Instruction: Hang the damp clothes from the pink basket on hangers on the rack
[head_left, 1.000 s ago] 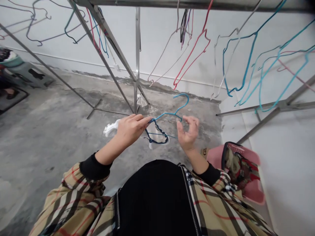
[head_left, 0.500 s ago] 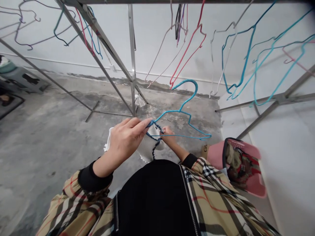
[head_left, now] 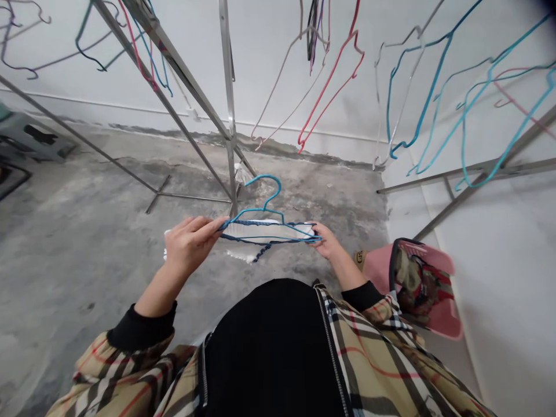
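Between my hands is a light-blue wire clothes hanger (head_left: 273,202), its hook pointing up and away from me. A white knitted garment (head_left: 243,255) with dark-blue edging hangs around it, the neckline stretched wide along the hanger. My left hand (head_left: 189,243) pinches the edging and the hanger's left shoulder, with white fabric showing behind the wrist side. At the other end, my right hand (head_left: 325,242) is closed on the edging beside the hanger's right tip. Its fingertips are partly hidden behind the fabric.
Metal rack posts (head_left: 228,87) stand ahead, with a foot bar (head_left: 191,198) along the concrete floor. Several hangers dangle above, including a red hanger (head_left: 328,75) and a blue hanger (head_left: 428,104). A pink basket (head_left: 377,269) with clothes stands at right by the wall.
My hands have moved apart, spreading the neckline. The hanger has shifted left and down, and its right end, outside the garment before, now lies within the stretched opening by my right hand.
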The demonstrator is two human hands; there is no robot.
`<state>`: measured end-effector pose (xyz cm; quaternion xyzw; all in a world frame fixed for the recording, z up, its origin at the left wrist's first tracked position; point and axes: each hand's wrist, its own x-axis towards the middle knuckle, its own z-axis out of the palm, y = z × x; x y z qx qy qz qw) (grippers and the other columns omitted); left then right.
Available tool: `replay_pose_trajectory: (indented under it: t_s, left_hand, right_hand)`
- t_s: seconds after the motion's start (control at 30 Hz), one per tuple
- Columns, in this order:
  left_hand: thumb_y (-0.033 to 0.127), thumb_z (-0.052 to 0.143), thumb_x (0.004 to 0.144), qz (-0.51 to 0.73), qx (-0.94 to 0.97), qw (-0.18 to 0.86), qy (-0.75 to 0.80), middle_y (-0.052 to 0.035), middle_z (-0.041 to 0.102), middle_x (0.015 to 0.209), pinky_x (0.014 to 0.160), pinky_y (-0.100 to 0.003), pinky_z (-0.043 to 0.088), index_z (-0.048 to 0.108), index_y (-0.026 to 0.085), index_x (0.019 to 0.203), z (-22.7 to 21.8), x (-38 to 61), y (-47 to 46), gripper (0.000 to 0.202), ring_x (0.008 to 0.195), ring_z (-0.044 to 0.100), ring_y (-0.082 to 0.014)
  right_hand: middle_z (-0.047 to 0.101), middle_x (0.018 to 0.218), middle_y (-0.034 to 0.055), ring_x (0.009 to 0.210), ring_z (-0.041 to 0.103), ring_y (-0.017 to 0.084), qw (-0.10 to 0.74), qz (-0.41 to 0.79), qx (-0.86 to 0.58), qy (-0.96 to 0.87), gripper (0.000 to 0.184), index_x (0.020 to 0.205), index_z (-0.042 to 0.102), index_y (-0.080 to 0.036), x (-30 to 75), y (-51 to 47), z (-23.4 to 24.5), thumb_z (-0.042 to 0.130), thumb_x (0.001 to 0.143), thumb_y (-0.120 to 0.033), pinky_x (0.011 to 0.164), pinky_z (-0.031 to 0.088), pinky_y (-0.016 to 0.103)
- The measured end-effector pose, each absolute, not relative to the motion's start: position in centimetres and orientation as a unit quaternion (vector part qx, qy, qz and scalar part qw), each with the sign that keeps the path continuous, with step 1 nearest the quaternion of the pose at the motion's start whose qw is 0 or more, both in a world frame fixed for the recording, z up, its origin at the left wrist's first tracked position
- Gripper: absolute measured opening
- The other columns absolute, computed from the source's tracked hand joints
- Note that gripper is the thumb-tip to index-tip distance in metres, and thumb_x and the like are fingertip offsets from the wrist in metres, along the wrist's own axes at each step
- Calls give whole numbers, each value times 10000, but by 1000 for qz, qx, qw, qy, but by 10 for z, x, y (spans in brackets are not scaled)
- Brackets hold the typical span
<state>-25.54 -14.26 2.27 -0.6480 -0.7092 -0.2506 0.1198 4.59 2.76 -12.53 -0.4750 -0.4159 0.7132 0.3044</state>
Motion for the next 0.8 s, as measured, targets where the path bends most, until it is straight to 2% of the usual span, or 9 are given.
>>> replay_pose_trajectory:
  t_s: [0.23, 0.43, 0.5, 0.57, 0.63, 0.67, 0.73, 0.8]
  left_hand:
    - [382, 590, 893, -248, -617, 131, -736, -38, 680, 777, 578, -272, 305, 738, 344, 1076, -3, -266, -145, 238, 692, 560, -160]
    - [307, 610, 863, -253, -612, 111, -741, -36, 691, 787, 536, -268, 265, 752, 359, 1033, -12, -263, -142, 227, 631, 518, -157]
    - [312, 602, 867, -257, -602, 112, -748, -41, 688, 787, 533, -268, 263, 754, 349, 1028, -16, -262, -142, 225, 624, 513, -158]
    - [339, 589, 878, -278, -582, 114, -756, -41, 682, 785, 549, -256, 288, 754, 332, 1032, -19, -263, -141, 226, 653, 537, -156]
    - [377, 580, 883, -315, -565, 98, -756, -32, 661, 752, 582, -235, 332, 756, 304, 1020, -21, -266, -140, 234, 671, 559, -147]
    - [394, 578, 883, -335, -563, 81, -751, -26, 647, 731, 596, -226, 351, 757, 290, 1005, -21, -268, -139, 241, 665, 562, -141]
    - [419, 585, 872, -364, -576, 41, -731, -13, 617, 687, 606, -217, 375, 762, 270, 961, -19, -271, -137, 248, 633, 555, -130]
    - [431, 601, 855, -376, -594, 12, -711, -8, 601, 662, 603, -219, 383, 766, 266, 924, -15, -274, -135, 243, 619, 552, -128]
  right_hand:
    - [621, 622, -23, 569, 567, 151, 375, 666, -510, -394, 283, 768, 604, -198, 53, 40, -100, 647, 555, -380, 553, 427, 255]
    - [631, 631, -13, 573, 540, 137, 406, 620, -513, -432, 316, 767, 669, -182, 61, 33, -65, 705, 583, -437, 520, 393, 235]
    - [638, 646, -12, 557, 532, 124, 353, 631, -472, -504, 342, 849, 704, -179, 69, 23, -45, 707, 642, -451, 510, 389, 228]
    - [665, 703, -1, 590, 558, 123, 231, 638, -377, -631, 376, 978, 724, -178, 79, 13, -25, 708, 706, -437, 546, 422, 232]
    - [694, 795, 22, 661, 592, 135, 153, 582, -312, -735, 385, 1080, 716, -184, 90, 10, -8, 684, 771, -412, 612, 461, 251]
    - [698, 831, 34, 689, 601, 143, 163, 534, -317, -767, 376, 1105, 710, -186, 95, 11, -2, 658, 804, -406, 641, 473, 266]
    - [695, 895, 56, 754, 613, 167, 248, 409, -368, -797, 365, 1135, 697, -195, 98, 17, 3, 610, 849, -404, 701, 488, 302]
    - [688, 1013, 76, 902, 620, 211, 294, 309, -374, -823, 396, 1186, 669, -219, 94, 23, 0, 633, 840, -410, 822, 483, 359]
